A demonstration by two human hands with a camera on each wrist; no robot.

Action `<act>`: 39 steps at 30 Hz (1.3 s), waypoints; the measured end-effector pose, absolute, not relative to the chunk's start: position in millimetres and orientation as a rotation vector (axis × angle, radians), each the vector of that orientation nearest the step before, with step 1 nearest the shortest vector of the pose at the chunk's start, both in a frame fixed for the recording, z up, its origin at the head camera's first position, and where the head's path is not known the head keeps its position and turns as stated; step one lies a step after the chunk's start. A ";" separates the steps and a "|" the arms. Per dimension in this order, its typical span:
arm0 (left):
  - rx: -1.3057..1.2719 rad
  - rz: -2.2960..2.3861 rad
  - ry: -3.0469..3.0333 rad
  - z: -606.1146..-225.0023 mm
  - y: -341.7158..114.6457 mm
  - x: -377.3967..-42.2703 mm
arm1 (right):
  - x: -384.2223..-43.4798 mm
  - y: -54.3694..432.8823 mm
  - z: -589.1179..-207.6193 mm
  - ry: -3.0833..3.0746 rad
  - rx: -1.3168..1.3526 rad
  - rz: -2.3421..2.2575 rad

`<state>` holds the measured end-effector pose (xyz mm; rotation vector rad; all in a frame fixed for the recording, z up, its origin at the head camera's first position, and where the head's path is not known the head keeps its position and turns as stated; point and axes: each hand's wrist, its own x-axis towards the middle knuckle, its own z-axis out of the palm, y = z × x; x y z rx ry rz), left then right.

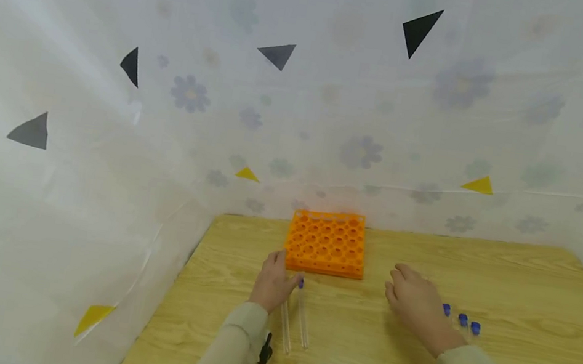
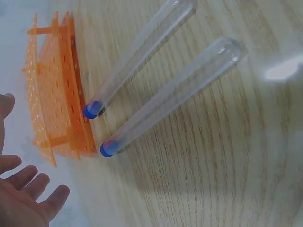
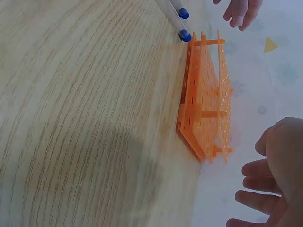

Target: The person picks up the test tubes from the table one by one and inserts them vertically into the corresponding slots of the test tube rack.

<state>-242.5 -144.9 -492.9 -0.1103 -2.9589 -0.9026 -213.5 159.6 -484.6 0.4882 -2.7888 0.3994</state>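
Observation:
An orange test tube rack [image 1: 326, 243] with rows of round holes stands at the back of the table. My left hand [image 1: 273, 282] hovers near its front left corner, fingers relaxed and holding nothing. Below that hand, two clear test tubes with blue caps lie side by side; one tube [image 2: 170, 97] and the other tube [image 2: 137, 54] have their capped ends toward the rack. To the right of the rack, my right hand [image 1: 417, 302] is held above the table with loosely bent fingers and nothing in them. Several blue caps [image 1: 463, 320] show beside it, their tubes mostly hidden by the arm.
The wooden table [image 1: 358, 341] meets a white flowered sheet [image 1: 289, 119] behind and at the sides. Coloured triangles are stuck on the sheet. A bright light reflection lies on the tabletop near the front.

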 end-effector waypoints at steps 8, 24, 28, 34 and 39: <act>0.006 -1.107 -2.913 -492.1 -138.3 -257.6 | -238.1 134.4 -491.8 -2.720 0.572 0.442; 0.029 -0.874 -2.951 -508.5 -131.5 -271.6 | -257.4 109.5 -512.9 -2.762 0.690 0.416; 0.024 -0.728 -2.900 -508.2 -127.9 -267.6 | -257.5 107.7 -517.4 -2.704 0.683 0.385; 0.033 -0.593 -2.917 -506.1 -123.6 -260.3 | -259.1 105.9 -521.9 -2.712 0.629 0.360; 0.024 -0.566 -2.980 -503.4 -121.5 -259.0 | -256.4 107.9 -521.3 -2.744 0.603 0.338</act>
